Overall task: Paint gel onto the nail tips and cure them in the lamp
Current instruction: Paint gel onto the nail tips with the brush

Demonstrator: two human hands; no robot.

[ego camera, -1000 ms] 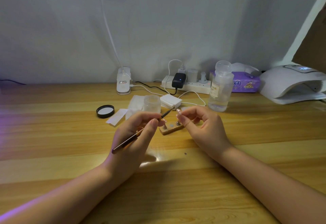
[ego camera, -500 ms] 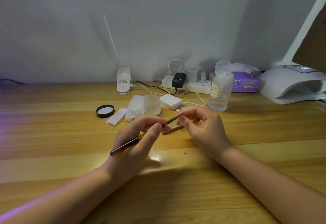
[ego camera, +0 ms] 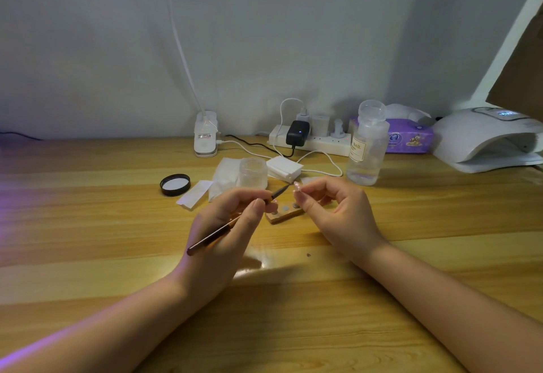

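Head view: both hands working mid-bench.
Left hand: fingers pinching brush, angling it to the tip.
Right hand: fingers pinching nail tip, raising it for painting.

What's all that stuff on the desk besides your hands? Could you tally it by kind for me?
Brushes: 1, the brush
Nail tips: 1, the nail tip
Wooden stands: 1, the wooden stand
Jars: 1, the clear jar
Jar lids: 1, the black lid
Bottles: 1, the clear bottle
Curing lamps: 1, the white lamp
Tissue packs: 1, the purple pack
Power strips: 1, the power strip
Total: 9
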